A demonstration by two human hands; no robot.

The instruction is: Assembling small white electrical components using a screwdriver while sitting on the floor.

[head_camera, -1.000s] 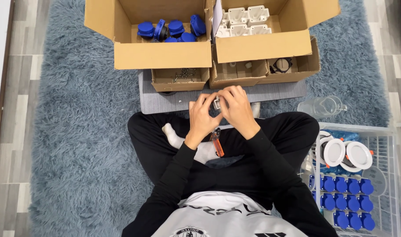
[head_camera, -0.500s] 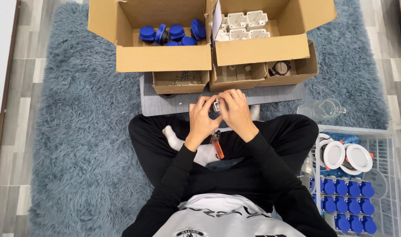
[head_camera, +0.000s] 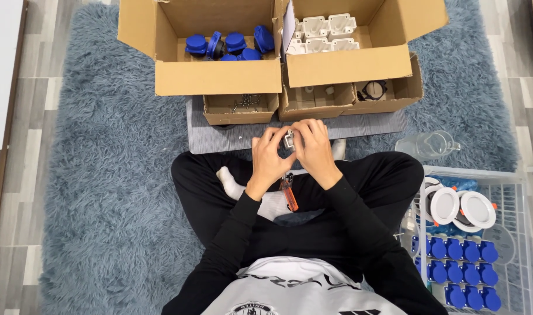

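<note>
The left hand (head_camera: pixel 270 156) and right hand (head_camera: pixel 314 149) met above the person's crossed legs, fingers curled together around a small grey-white part (head_camera: pixel 289 140) pinched between them. The part sat in the gap between both sets of fingertips, mostly hidden, so its long axis and facing could not be told for sure; the visible bit stood roughly upright. Just below the wrists an orange-handled screwdriver (head_camera: pixel 288 195) lay on the lap, its length running toward and away from the body. Beyond the hands lay a grey mat (head_camera: pixel 360 123), then small open cartons, one holding screws (head_camera: pixel 246 103). Farthest stood a box of blue parts (head_camera: pixel 231 45) and a box of white parts (head_camera: pixel 328 32).
</note>
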